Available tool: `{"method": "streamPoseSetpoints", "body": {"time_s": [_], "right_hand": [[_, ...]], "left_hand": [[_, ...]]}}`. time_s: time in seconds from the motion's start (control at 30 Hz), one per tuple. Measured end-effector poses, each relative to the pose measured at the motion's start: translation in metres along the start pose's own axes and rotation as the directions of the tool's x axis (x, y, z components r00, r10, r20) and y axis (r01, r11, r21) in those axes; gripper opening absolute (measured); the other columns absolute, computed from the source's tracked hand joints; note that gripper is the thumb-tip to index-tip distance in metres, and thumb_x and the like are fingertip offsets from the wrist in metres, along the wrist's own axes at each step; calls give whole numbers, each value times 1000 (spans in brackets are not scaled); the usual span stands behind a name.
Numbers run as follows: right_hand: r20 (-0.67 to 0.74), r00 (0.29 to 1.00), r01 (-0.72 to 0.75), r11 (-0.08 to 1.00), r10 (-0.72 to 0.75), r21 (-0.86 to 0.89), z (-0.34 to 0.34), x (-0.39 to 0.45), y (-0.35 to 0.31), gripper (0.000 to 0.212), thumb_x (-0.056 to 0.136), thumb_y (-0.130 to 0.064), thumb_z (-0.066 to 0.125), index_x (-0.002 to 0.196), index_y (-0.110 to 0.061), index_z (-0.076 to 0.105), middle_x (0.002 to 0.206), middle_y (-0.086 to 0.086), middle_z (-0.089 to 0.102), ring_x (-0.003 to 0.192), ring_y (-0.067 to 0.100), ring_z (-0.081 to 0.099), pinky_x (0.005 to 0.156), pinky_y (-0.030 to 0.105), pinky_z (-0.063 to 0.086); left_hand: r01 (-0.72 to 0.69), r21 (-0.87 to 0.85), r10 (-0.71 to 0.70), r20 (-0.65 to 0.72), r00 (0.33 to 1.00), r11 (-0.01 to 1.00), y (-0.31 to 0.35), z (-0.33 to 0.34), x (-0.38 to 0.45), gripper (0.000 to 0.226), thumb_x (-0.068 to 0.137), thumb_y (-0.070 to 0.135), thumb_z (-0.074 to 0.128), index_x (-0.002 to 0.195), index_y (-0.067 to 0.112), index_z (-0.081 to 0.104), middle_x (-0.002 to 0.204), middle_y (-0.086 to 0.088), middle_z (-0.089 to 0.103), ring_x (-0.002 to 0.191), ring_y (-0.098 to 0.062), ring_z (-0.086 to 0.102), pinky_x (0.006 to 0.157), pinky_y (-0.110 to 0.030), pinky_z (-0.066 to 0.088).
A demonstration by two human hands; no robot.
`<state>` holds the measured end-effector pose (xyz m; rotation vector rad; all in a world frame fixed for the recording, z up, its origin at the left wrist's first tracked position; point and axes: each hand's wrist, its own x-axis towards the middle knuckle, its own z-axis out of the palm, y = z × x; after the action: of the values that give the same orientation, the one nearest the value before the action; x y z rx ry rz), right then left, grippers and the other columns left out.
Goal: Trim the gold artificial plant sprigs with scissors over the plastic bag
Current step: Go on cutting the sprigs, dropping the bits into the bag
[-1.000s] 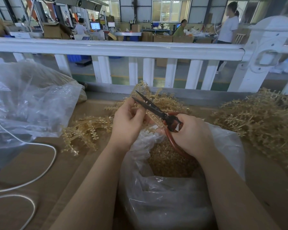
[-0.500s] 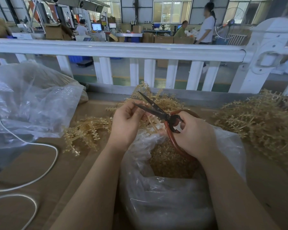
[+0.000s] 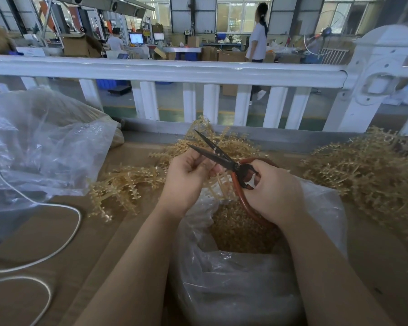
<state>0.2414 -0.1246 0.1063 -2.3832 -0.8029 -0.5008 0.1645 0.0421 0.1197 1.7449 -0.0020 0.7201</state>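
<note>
A gold plastic sprig, pinched at its upper end by the worker's left hand, hangs directly above the open mouth of a clear plastic bag already part-filled with gold trimmings. The sprig's long axis runs from about 11 o'clock at the fingers down to 5 o'clock, its lower end dangling free over the bag; how much of it is hidden behind the hand cannot be told. The right hand curls round the orange loop handles of a pair of scissors, whose dark blades stand parted and point up toward 10 o'clock, crossing just above the left fingertips. The sprig thus lies at roughly 8 o'clock from the scissors' pivot, below the blades and not plainly between them. By the look of it, the coming cut turns on bringing the open blades down across the stem, or lifting the stem into the gap, with the right hand the nearer to the cutting point. A loose heap of sprigs lies on the cardboard-covered bench at 9 o'clock from the hands, and a far larger gold pile at 3 o'clock. A second crumpled clear bag and a white cable sit further left, before a white railing.
</note>
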Motion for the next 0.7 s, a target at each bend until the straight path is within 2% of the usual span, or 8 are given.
{"method": "streamPoseSetpoints", "body": {"time_s": [0.1, 0.2, 0.33, 0.5, 0.6, 0.7], "right_hand": [[-21, 1000, 14, 999, -14, 28, -1, -1, -1, 57, 74, -74, 40, 100, -33, 69, 82, -16, 68, 77, 12, 68, 60, 22, 46], [-21, 999, 29, 999, -28, 32, -2, -1, -1, 52, 75, -73, 42, 101, -35, 68, 83, -16, 69, 77, 13, 69, 58, 19, 42], [-18, 999, 34, 999, -34, 19, -2, -1, -2, 54, 74, -74, 38, 102, -37, 65, 83, -16, 68, 79, 13, 69, 59, 23, 45], [-33, 999, 33, 999, -33, 8, -3, -1, -2, 40, 79, -67, 50, 98, -36, 66, 79, -14, 68, 78, 14, 69, 63, 28, 53], [-28, 999, 32, 999, -32, 7, -3, -2, -3, 34, 81, -63, 57, 98, -35, 68, 79, -15, 68, 77, 14, 68, 64, 29, 55], [-41, 999, 37, 999, -36, 23, -4, -3, -3, 41, 78, -67, 50, 94, -34, 68, 75, -16, 67, 74, 12, 66, 63, 28, 54]], "left_hand": [[-1, -28, 1, 8, 1000, 1000, 0, -1, 0, 27, 98, -6, 51, 90, 14, 68, 71, 7, 71, 71, -1, 65, 68, -12, 48], [-1, -22, 2, 11, 1000, 1000, 1, -3, 0, 30, 98, -6, 51, 88, 17, 68, 71, 8, 72, 70, 0, 65, 68, -12, 48], [27, -2, -27, 27, 999, 1000, 3, -4, 0, 32, 97, -6, 52, 85, 19, 69, 71, 7, 72, 68, -2, 64, 66, -14, 49], [39, 81, -43, 50, 998, 996, -1, -3, 1, 27, 97, -2, 54, 79, 13, 69, 72, 2, 71, 71, -9, 64, 74, -26, 51], [38, 76, -42, 54, 998, 996, 0, -3, 1, 27, 97, -2, 54, 80, 13, 69, 70, 4, 70, 70, -7, 64, 72, -20, 50], [37, 65, -41, 62, 997, 997, 0, -3, 1, 27, 97, -4, 53, 81, 12, 68, 69, 5, 70, 69, -7, 63, 69, -18, 50]]}}
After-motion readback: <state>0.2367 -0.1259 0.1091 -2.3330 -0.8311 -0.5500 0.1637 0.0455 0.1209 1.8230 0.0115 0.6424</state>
